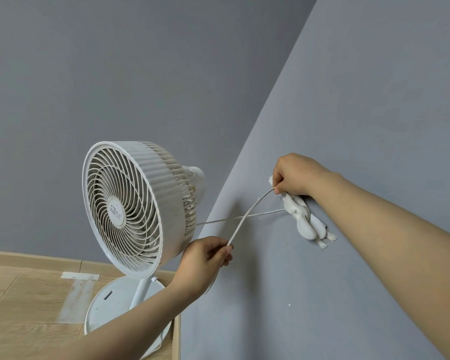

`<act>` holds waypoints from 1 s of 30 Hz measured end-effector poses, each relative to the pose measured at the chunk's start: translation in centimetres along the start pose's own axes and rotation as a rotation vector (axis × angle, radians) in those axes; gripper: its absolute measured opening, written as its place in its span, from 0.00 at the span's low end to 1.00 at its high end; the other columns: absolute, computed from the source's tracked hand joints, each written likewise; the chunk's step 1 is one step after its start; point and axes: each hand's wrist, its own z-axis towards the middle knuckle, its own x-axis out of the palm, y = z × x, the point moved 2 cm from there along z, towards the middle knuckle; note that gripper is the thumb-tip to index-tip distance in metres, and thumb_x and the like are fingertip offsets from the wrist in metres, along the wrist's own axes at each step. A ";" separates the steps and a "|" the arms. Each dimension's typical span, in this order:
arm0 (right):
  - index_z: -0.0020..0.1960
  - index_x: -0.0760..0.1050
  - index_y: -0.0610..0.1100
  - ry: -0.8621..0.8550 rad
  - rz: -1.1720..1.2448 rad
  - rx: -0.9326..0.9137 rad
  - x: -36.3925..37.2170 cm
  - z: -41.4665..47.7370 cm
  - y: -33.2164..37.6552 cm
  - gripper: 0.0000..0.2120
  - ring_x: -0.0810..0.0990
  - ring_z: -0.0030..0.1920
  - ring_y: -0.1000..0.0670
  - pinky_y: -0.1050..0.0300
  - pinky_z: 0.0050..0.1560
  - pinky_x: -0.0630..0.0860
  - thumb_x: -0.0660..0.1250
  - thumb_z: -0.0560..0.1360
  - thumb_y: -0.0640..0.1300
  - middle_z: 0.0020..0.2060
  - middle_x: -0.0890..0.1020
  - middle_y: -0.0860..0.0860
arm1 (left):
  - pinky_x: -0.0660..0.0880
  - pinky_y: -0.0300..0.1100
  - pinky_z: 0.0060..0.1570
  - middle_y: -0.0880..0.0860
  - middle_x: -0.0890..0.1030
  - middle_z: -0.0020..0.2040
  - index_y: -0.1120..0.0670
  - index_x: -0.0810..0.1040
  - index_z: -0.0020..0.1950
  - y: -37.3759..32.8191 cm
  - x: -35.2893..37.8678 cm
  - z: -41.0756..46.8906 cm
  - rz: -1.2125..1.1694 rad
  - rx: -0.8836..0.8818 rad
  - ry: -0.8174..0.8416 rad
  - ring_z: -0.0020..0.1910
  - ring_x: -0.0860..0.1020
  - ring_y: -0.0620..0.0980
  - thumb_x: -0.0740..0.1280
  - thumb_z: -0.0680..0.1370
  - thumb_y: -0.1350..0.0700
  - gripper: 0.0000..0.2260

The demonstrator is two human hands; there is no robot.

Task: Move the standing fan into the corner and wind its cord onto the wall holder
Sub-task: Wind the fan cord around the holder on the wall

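A white standing fan [130, 206] stands in the corner where two grey walls meet, its round base [109, 305] on the wooden floor. Its white cord [247, 215] runs from behind the fan head to a white wall holder [305, 219] taped to the right wall. One strand is looped around the holder's middle. My right hand [294, 175] pinches the cord at the top of the holder. My left hand [208, 261] grips the same strand lower down, near the fan, so it arcs between my hands.
A wooden skirting board [37, 259] runs along the back wall. Strips of pale tape [79, 276] lie on the floor left of the fan base. The right wall [348, 126] is bare grey above the holder.
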 end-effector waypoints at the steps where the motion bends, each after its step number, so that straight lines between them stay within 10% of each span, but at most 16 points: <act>1: 0.46 0.84 0.46 -0.015 -0.012 0.007 -0.2 -0.1 -0.1 0.05 0.82 0.46 0.45 0.58 0.41 0.72 0.73 0.69 0.41 0.43 0.83 0.48 | 0.79 0.45 0.46 0.54 0.84 0.37 0.57 0.82 0.44 -0.2 0.1 0.1 0.003 0.005 0.003 0.35 0.80 0.46 0.67 0.77 0.60 0.06; 30: 0.41 0.75 0.51 -0.152 -0.054 0.045 -4.5 -10.8 -1.0 0.07 0.80 0.52 0.45 0.57 0.45 0.71 0.64 0.74 0.39 0.50 0.82 0.50 | 0.79 0.43 0.43 0.51 0.84 0.34 0.54 0.82 0.39 -6.2 -1.1 -5.9 0.138 0.113 -0.038 0.32 0.80 0.45 0.67 0.77 0.60 0.07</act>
